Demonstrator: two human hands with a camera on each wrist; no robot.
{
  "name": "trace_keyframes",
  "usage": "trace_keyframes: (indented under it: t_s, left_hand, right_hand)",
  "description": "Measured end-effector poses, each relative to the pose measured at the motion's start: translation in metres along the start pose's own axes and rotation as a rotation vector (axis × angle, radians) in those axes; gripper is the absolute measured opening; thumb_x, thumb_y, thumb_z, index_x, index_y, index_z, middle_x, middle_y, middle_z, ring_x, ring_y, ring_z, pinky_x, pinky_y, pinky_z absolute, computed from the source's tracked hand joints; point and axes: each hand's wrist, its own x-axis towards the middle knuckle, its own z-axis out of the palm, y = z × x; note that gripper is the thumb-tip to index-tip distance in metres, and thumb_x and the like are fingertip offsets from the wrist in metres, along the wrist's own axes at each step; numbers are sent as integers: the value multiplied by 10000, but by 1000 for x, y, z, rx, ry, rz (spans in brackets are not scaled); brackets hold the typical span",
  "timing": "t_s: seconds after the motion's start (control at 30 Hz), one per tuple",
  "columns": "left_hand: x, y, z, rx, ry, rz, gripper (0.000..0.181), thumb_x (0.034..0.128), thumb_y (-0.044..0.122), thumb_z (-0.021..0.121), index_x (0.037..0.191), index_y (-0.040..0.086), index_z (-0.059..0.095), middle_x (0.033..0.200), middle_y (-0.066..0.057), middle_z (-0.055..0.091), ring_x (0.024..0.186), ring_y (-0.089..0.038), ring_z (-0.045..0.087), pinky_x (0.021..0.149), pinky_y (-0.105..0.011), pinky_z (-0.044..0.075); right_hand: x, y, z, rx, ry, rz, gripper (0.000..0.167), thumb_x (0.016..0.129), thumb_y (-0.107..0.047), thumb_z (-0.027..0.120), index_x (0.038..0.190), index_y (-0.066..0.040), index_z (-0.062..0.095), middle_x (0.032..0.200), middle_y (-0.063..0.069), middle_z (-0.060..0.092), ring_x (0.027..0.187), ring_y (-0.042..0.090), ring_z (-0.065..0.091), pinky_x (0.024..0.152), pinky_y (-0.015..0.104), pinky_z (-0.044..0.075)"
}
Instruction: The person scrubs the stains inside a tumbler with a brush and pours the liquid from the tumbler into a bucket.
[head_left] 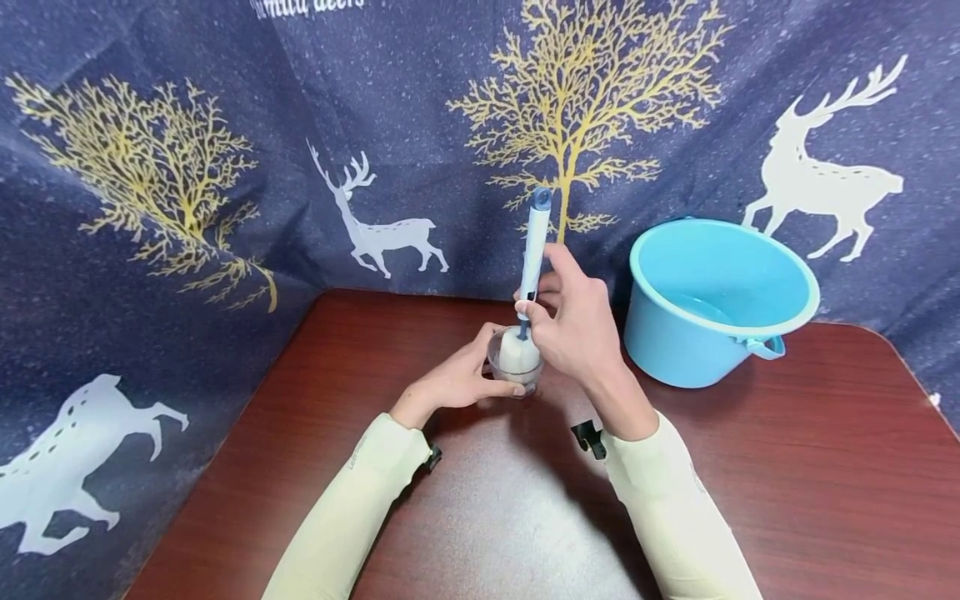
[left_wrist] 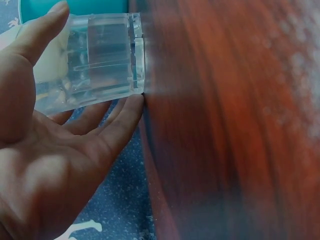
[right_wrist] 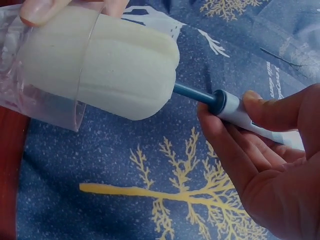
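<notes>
A sponge cup brush [head_left: 535,250] stands nearly upright, its white sponge head [right_wrist: 127,67] partly inside a clear cup [left_wrist: 107,55]. My right hand [head_left: 581,329] pinches the lower part of its pale handle [right_wrist: 237,111], just above the thin blue stem, with thumb and fingers. My left hand [head_left: 461,375] holds the cup from the left side, thumb in front and fingers behind. In the left wrist view the cup's thick base is at the tabletop. The sponge's lower end shows blurred through the cup wall.
A light blue bucket [head_left: 675,350] with a handle stands on the reddish-brown table [head_left: 480,517], right of my right hand. A dark blue cloth [head_left: 420,108] with deer and golden trees hangs behind the table and along its left side.
</notes>
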Motion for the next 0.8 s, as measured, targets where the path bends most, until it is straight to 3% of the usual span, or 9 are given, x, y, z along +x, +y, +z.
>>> trace_keyframes:
  t_s: [0.27, 0.8]
  left_hand:
    - [-1, 1, 1, -18, 6, 8, 781, 907, 190, 876, 1465, 131, 332, 1442, -73, 520, 1312, -166, 561, 1114, -390, 498]
    - [0, 0, 0, 40, 23, 16, 895, 882, 227, 899, 1529, 119, 289, 1432, -52, 547, 1301, -154, 568, 1115, -377, 472]
  right_hand:
    - [1, 1, 2, 38, -8, 12, 419, 950, 34, 742, 1289, -99, 535, 951, 67, 787, 898, 156, 790, 762, 424, 615]
    - [2, 9, 9, 108, 59, 15, 456, 939, 53, 752, 1316, -89, 538, 1003, 85, 777, 913, 152, 793, 751, 408, 636]
